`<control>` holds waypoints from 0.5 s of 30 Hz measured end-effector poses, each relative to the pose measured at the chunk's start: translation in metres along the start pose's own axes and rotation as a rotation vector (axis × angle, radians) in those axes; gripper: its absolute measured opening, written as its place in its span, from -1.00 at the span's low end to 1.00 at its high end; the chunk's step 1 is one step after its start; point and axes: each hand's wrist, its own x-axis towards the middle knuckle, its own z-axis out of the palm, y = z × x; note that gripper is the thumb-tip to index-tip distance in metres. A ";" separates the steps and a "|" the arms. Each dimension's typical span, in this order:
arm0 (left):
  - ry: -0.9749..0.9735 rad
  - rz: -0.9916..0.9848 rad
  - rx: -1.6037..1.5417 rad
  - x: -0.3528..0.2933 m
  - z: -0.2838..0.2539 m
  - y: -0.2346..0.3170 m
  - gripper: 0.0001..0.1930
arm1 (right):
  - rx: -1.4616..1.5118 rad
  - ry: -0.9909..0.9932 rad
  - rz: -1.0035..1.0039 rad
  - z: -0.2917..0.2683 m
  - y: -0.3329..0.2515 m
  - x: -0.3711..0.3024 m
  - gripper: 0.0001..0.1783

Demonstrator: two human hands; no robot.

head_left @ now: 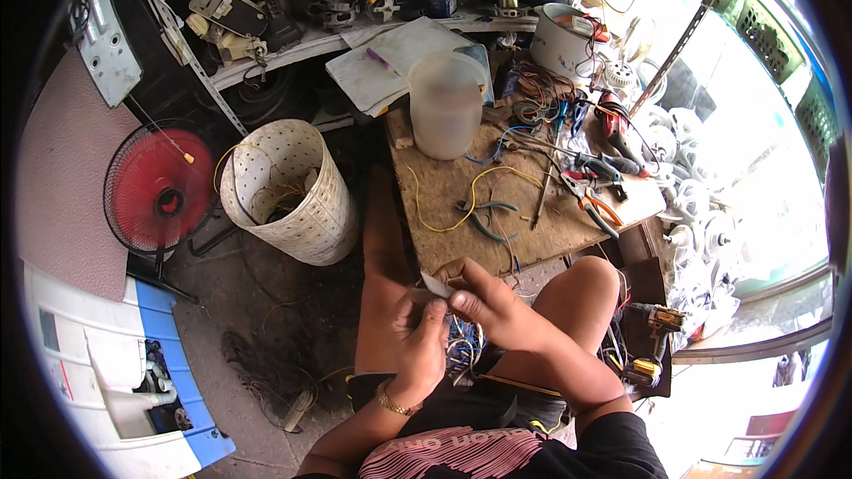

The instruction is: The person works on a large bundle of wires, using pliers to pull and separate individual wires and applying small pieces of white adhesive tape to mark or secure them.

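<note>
Above my lap, my left hand [419, 330] and my right hand [486, 295] meet with curled fingers. A small, flat, grey blade-like piece [435, 286] sticks up between them, pinched at the thumbs; its exact kind is unclear. My fingers cover its lower end. Below the hands, a bundle of blue and white wires [463, 346] lies between my legs. Just beyond them is the edge of a wooden table [426, 239], with green-handled pliers [488, 220] and a yellow wire [435, 229] on it.
The table also holds a cloudy plastic container [445, 115], orange-handled pliers [596, 206] and tangled wires. A perforated white bin [311, 213] and a red fan [169, 200] stand at left. At right are a cordless drill [652, 337] and a heap of white parts [701, 222].
</note>
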 end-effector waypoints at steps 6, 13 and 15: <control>0.062 -0.151 0.045 0.016 -0.013 0.000 -0.80 | 0.361 0.184 0.407 -0.053 0.032 0.023 -0.53; 0.039 -0.102 0.139 0.027 -0.004 -0.004 -0.82 | -0.813 0.494 0.141 -0.129 0.125 0.072 -0.48; 0.058 -0.077 0.162 0.029 -0.007 0.000 -0.83 | -0.898 0.524 -0.007 -0.114 0.119 0.074 -0.51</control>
